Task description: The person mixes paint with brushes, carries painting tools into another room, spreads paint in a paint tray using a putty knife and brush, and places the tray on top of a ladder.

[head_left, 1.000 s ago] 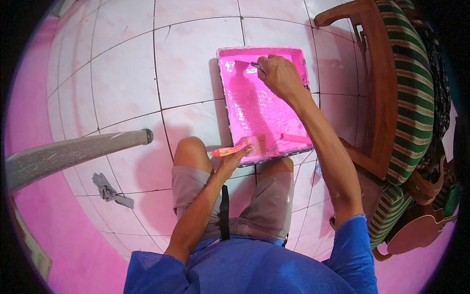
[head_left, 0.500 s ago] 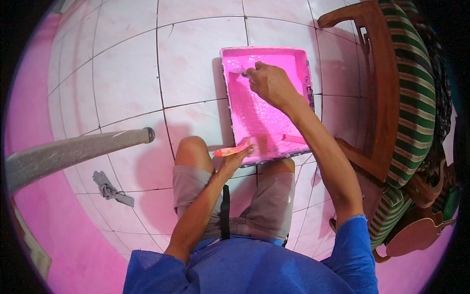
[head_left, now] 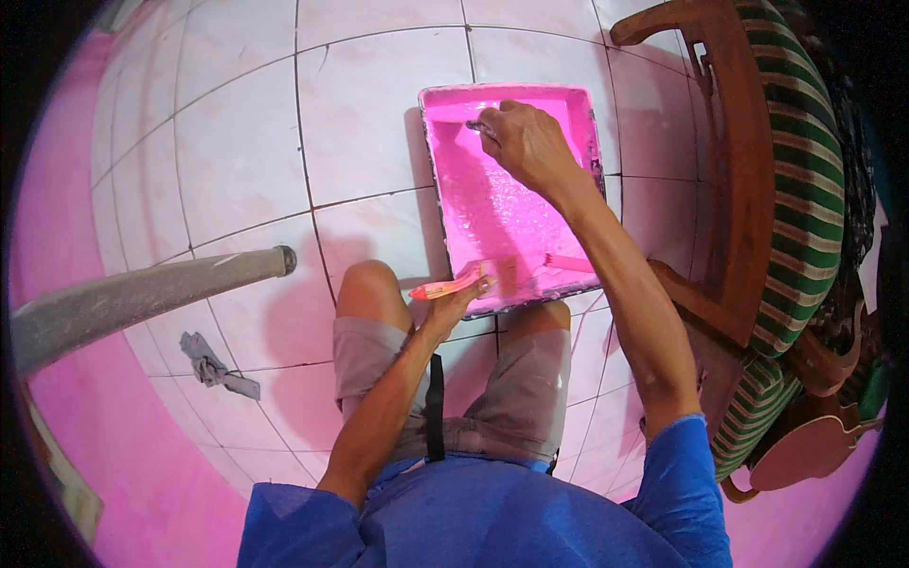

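A paint tray (head_left: 594, 142) on the floor in front of my knees holds wet pink paint (head_left: 492, 204). My right hand (head_left: 530, 147) is closed over the far half of the tray, gripping what looks like a scraper (head_left: 473, 125). Only a dark bit of that tool shows; its blade end blends into the pink. At the tray's near edge, my left hand (head_left: 461, 305) is wrapped round a paintbrush (head_left: 447, 289) with an orange-pink handle. The brush's bristles point right, over the paint. Beside them a pink roller handle (head_left: 568, 263) lies across the tray's near right part.
A wooden chair (head_left: 724, 189) with a green striped cushion (head_left: 805, 189) stands close on the right. From the left a grey leg-like bar (head_left: 161, 284) reaches over the tiles. A crumpled grey rag (head_left: 218, 367) lies on the floor at lower left.
My right hand has moved slightly toward the tray's far edge with the scraper. The left hand keeps the paintbrush in nearly the same place.
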Demonstrator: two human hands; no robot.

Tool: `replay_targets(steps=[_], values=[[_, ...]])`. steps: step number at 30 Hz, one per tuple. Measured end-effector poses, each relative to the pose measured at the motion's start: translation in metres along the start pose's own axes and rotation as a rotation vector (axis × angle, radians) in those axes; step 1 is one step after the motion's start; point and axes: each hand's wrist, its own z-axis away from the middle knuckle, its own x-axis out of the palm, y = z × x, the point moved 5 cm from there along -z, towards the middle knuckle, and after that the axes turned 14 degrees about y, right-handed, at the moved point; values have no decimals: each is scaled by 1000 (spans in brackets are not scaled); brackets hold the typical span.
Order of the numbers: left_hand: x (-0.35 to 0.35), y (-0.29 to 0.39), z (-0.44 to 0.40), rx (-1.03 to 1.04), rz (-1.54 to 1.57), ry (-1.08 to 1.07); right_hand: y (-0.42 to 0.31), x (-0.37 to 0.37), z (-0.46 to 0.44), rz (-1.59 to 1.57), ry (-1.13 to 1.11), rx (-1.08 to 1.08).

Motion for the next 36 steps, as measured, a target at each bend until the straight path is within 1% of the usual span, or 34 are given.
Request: replay_targets(steps=[1,3,5,7,10,14,16,17,18,20,21,22,25,27,28,30,31,35,36], values=[[2,1,1,1,-3,-2,1,1,-2,-5,78,1],[-2,-1,3,-6,-61,177,-2,12,-2,-1,56,16],[-5,-7,-1,14,-58,170,-5,17,0,1,31,30],[-5,-6,-2,32,-54,161,-11,16,8,31,-9,-47],[-2,-6,-1,55,-35,99,-10,-2,18,-8,-81,-80],[-3,-10,-5,84,27,81,5,-13,34,-22,-88,-132],[-3,-8,-3,87,33,83,16,-26,34,26,-69,-58],[-4,-8,-2,68,-6,119,25,-30,33,53,-93,42],[-5,-8,-2,48,-46,152,26,-28,36,53,-94,45],[-3,-4,-1,33,-43,121,26,-29,39,-44,17,54],[-2,-3,0,21,-39,97,13,-28,41,-40,18,9],[-1,-4,-1,20,-42,95,5,-19,46,37,-35,-12],[1,-5,-1,41,36,98,-8,-9,65,45,-62,-69],[-1,-6,0,49,47,128,4,-17,74,58,-2,7],[-3,-7,-1,46,47,129,10,-20,77,56,-5,8],[-5,-11,-6,59,4,112,31,-31,85,130,56,143],[-5,-16,-10,61,2,107,37,-31,90,180,39,177],[-2,-9,-7,42,16,91,51,-33,108,170,62,155],[-1,-5,-2,34,14,74,58,-37,110,206,113,203]])
